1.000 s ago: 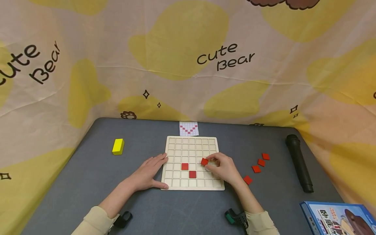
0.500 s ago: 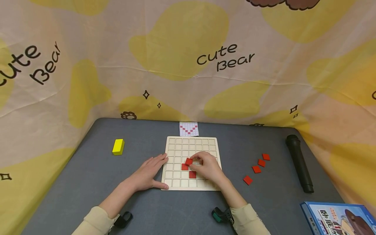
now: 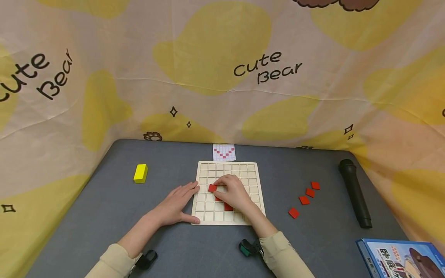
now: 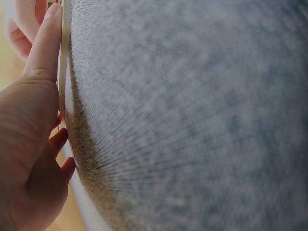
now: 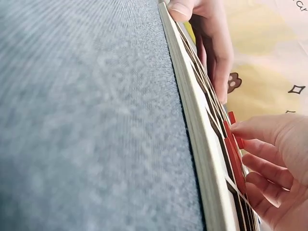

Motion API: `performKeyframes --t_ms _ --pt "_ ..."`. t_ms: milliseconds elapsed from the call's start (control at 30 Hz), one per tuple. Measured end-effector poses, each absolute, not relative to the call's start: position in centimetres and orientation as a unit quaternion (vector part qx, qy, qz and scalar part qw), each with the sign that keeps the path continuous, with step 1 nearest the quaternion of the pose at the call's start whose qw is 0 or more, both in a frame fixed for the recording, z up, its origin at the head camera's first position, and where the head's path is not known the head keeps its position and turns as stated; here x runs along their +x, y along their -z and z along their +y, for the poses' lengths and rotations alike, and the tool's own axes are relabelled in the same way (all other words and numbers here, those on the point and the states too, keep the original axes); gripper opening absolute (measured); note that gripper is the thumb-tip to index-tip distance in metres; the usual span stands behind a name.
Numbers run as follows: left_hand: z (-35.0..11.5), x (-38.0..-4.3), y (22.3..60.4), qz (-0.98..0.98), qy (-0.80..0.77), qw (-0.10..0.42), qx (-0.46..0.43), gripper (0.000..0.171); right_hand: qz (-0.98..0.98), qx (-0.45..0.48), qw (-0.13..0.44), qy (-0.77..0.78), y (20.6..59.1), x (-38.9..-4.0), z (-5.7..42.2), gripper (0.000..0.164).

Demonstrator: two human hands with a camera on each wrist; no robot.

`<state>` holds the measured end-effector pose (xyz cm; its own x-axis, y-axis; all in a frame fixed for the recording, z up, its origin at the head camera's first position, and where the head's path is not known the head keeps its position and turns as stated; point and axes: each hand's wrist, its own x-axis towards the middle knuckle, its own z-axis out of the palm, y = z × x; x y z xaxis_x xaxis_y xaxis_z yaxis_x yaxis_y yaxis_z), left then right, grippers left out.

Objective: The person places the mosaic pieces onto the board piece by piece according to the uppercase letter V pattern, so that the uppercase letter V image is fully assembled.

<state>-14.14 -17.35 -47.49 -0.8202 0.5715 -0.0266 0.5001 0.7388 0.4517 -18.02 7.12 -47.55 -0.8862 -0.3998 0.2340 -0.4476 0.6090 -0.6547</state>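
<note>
A pale wooden grid board (image 3: 205, 216) lies on the grey table. My left hand (image 3: 176, 204) rests on its left edge, fingers and thumb extended. Over the left middle of the grid, my right hand (image 3: 233, 194) pinches a red square tile (image 3: 212, 188) between thumb and fingers. Two more red tiles sit in cells below it, partly covered by the right hand; the nearer one (image 3: 228, 207) shows more. In the right wrist view, the thumb (image 5: 250, 127) is against the pinched tile, which stands slightly above the board.
Several loose red tiles (image 3: 304, 200) lie right of the board. A pattern card (image 3: 224, 152) lies behind it. A yellow block (image 3: 140, 173) is at left. On the right are a black microphone (image 3: 355, 193) and a blue box (image 3: 403, 256).
My right hand has carried the red tile leftward across the board, from its right side to above the left middle cells. The left hand has stayed at the board's edge.
</note>
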Motion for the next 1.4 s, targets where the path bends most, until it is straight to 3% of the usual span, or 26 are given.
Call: performKeyframes --t_ms 867,1400 --pt "-17.2 -14.1 47.5 0.929 -0.218 0.089 0.287 0.107 -0.887 0.242 0.025 -0.392 47.9 -17.9 7.2 0.022" --pt "-17.4 -14.1 47.6 0.927 -0.221 0.074 0.292 0.107 -0.867 0.152 0.028 -0.474 47.3 -17.4 11.6 0.015"
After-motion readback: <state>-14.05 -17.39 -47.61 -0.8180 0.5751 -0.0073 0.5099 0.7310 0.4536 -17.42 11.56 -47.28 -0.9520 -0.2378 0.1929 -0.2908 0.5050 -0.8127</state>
